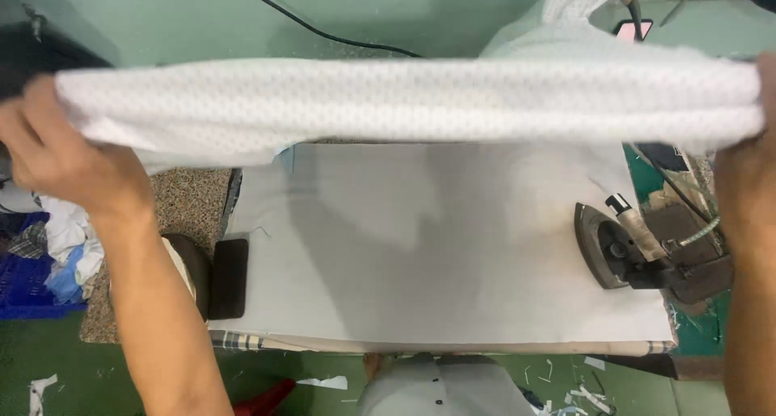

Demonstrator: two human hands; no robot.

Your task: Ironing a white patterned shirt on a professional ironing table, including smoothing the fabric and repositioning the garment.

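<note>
garment workshop | padded pressing table (453, 246) | industrial iron (614, 254) | fabric scraps (323, 381) on floor

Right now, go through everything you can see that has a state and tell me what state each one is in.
White garment: held up, stretched flat between both hands above the board.
Left hand: closed on the garment's left end.
Right hand: closed on the garment's right end.
Ironing board: covered in pale cloth, nothing spread on it.
Iron: set down at the board's right edge, unheld.
Black cable: slack behind the garment.
</note>
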